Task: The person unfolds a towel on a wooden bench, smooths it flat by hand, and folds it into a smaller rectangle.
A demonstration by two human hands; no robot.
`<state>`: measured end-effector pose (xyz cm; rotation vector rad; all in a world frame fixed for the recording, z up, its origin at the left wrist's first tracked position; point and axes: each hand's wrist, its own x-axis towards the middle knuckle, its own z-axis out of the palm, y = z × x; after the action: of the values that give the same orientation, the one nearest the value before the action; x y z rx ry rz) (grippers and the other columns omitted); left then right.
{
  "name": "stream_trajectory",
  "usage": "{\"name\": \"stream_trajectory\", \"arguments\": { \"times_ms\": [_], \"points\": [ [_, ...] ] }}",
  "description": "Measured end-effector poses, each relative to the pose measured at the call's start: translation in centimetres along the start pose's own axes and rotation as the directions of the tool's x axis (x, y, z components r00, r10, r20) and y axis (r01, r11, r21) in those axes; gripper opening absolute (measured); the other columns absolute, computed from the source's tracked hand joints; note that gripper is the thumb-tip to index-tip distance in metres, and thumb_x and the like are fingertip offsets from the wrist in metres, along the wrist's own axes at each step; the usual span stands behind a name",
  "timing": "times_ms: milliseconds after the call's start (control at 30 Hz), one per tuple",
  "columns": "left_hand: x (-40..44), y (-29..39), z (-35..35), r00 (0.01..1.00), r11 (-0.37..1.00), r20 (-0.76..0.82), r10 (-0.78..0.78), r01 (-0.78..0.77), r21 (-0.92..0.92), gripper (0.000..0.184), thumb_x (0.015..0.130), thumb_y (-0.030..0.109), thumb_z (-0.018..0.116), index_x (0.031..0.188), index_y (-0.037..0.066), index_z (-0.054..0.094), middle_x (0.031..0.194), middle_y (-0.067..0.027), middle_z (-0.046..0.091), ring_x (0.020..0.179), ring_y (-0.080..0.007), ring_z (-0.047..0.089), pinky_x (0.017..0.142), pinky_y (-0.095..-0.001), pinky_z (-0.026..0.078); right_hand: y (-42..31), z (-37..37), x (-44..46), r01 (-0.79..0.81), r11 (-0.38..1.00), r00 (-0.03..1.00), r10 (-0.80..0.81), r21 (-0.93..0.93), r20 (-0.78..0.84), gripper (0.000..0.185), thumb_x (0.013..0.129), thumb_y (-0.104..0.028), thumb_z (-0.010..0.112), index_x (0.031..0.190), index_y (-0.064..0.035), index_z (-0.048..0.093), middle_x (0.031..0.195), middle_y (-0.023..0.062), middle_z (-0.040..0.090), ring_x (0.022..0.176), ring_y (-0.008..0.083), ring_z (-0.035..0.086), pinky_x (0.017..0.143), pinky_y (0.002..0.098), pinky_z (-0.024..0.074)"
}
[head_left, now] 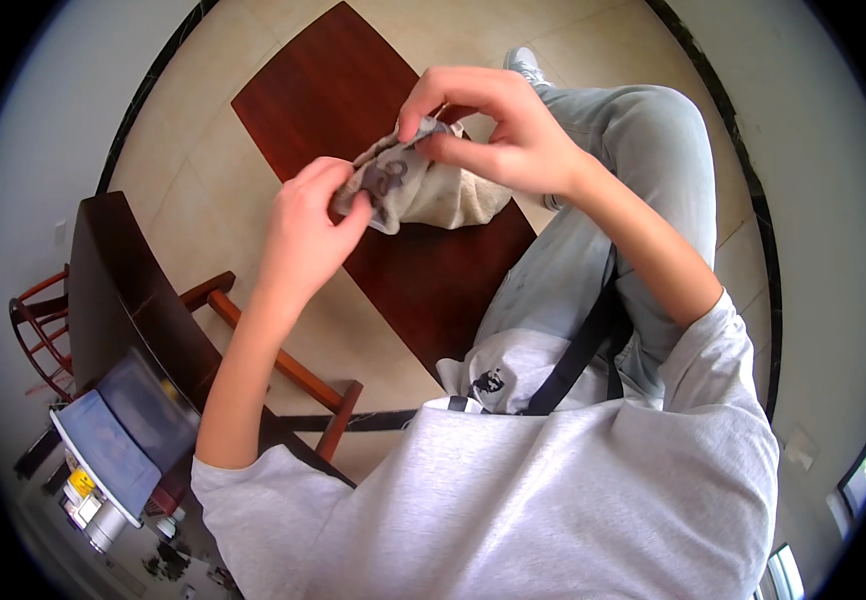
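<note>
Wooden bench (428, 290) beneath cloth (443, 198), leg (658, 150) beside

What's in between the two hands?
A crumpled pale cloth with a dark print, pinched by the left hand and the right hand. The head view shows it.

Cloth (458, 198): soft, off-white, bunched and creased
Print (385, 178): dark grey-brown figure on the part between left fingers (325, 176) and right fingers (465, 152)
Gathered edge: pinched at both sets of fingers, raised in small folds
Loose fabric: bulges out beneath the right fingers, rumpled, its underside hidden
</note>
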<state>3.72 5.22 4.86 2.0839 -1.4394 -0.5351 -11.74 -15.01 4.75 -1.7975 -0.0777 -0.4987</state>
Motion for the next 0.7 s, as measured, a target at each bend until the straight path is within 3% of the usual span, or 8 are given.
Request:
{"name": "stream_trajectory", "arguments": {
  "times_ms": [67, 133, 300, 367, 400, 467, 600, 700],
  "points": [
    [0.3, 0.5, -0.6, 0.998, 0.998, -0.030, -0.054, 0.053, -0.020, 0.017, 0.084, 0.012, 0.067, 0.093, -0.002, 0.063, 0.095, -0.0105, 0.064, 0.078, -0.0301, 0.062, 0.071, -0.0363, 0.050, 0.6, -0.5, -0.1, -0.036, 0.999, 0.999, 0.035, -0.026, -0.005, 0.015, 0.084, 0.002, 0.062, 0.097, -0.0035, 0.066, 0.099, 0.0052, 0.067, 0.095, 0.0172, 0.065, 0.082, 0.0314, 0.0531],
    [0.4, 1.2, -1.3, 0.986, 0.984, -0.027, -0.163, 0.160, -0.083, 0.013, 0.087, 0.005, 0.066, 0.093, -0.004, 0.060, 0.083, -0.0070, 0.056, 0.078, -0.0167, 0.052, 0.076, -0.0291, 0.045, 1.2, -0.9, -0.1, -0.073, 0.997, 0.996, 0.075, 0.027, -0.043, 0.013, 0.085, -0.001, 0.060, 0.097, -0.0032, 0.064, 0.098, 0.0050, 0.066, 0.097, 0.0166, 0.064, 0.086, 0.0327, 0.0522],
    [0.4, 1.8, -1.0, 0.992, 0.987, -0.089, -0.094, 0.081, -0.135, 0.014, 0.089, 0.007, 0.068, 0.091, -0.004, 0.059, 0.085, -0.0059, 0.054, 0.078, -0.0170, 0.052, 0.075, -0.0287, 0.044, 1.8, -2.0, 0.2, -0.052, 0.993, 0.998, 0.053, -0.107, 0.015, 0.019, 0.085, -0.006, 0.062, 0.104, -0.0046, 0.063, 0.102, 0.0066, 0.064, 0.100, 0.0205, 0.063, 0.087, 0.0359, 0.0512],
    [0.3, 2.3, -1.1, 0.990, 0.998, -0.139, 0.001, -0.011, -0.066, 0.014, 0.087, 0.008, 0.069, 0.095, -0.002, 0.062, 0.091, -0.0086, 0.059, 0.074, -0.0222, 0.059, 0.066, -0.0316, 0.048, 1.6, -2.2, 0.0, 0.055, 0.906, 0.995, -0.016, -0.419, 0.097, 0.023, 0.086, -0.014, 0.068, 0.107, -0.0083, 0.063, 0.110, 0.0087, 0.062, 0.104, 0.0263, 0.061, 0.089, 0.0384, 0.0495],
    [0.3, 2.6, -1.0, 0.991, 0.998, -0.136, 0.006, -0.015, -0.065, 0.014, 0.087, 0.008, 0.069, 0.095, -0.002, 0.062, 0.091, -0.0086, 0.059, 0.074, -0.0222, 0.059, 0.066, -0.0316, 0.048, 1.5, -2.0, -0.1, 0.053, 0.906, 0.996, -0.016, -0.421, 0.092, 0.023, 0.086, -0.014, 0.068, 0.107, -0.0083, 0.063, 0.110, 0.0087, 0.062, 0.104, 0.0263, 0.061, 0.089, 0.0384, 0.0495],
    [0.0, 3.1, -0.7, 0.982, 0.989, -0.158, 0.107, -0.120, -0.080, 0.014, 0.087, 0.005, 0.069, 0.098, 0.000, 0.062, 0.094, -0.0089, 0.058, 0.079, -0.0231, 0.062, 0.070, -0.0335, 0.050, 1.1, -0.9, -0.3, 0.278, 0.737, 0.960, -0.203, -0.616, 0.190, 0.029, 0.084, -0.024, 0.074, 0.108, -0.0112, 0.064, 0.116, 0.0101, 0.060, 0.110, 0.0307, 0.059, 0.094, 0.0413, 0.0471],
    [-0.2, 3.5, -0.4, 0.985, 0.986, -0.120, 0.126, -0.138, -0.096, 0.013, 0.085, 0.002, 0.068, 0.096, 0.000, 0.061, 0.095, -0.0095, 0.058, 0.082, -0.0247, 0.062, 0.072, -0.0352, 0.051, 1.0, 1.8, -0.2, 0.391, 0.656, 0.907, -0.393, -0.646, 0.150, 0.026, 0.085, -0.028, 0.075, 0.101, -0.0112, 0.064, 0.114, 0.0080, 0.060, 0.105, 0.0286, 0.059, 0.094, 0.0425, 0.0465],
    [-0.1, 2.9, -0.4, 0.990, 0.984, -0.084, 0.117, -0.127, -0.123, 0.020, 0.085, 0.000, 0.069, 0.102, 0.002, 0.058, 0.095, -0.0083, 0.059, 0.082, -0.0210, 0.063, 0.072, -0.0342, 0.051, 2.0, 2.5, -0.7, 0.351, 0.746, 0.936, -0.295, -0.566, 0.192, 0.022, 0.086, -0.024, 0.074, 0.098, -0.0096, 0.063, 0.106, 0.0059, 0.062, 0.100, 0.0272, 0.061, 0.089, 0.0409, 0.0483]
  ]
}}
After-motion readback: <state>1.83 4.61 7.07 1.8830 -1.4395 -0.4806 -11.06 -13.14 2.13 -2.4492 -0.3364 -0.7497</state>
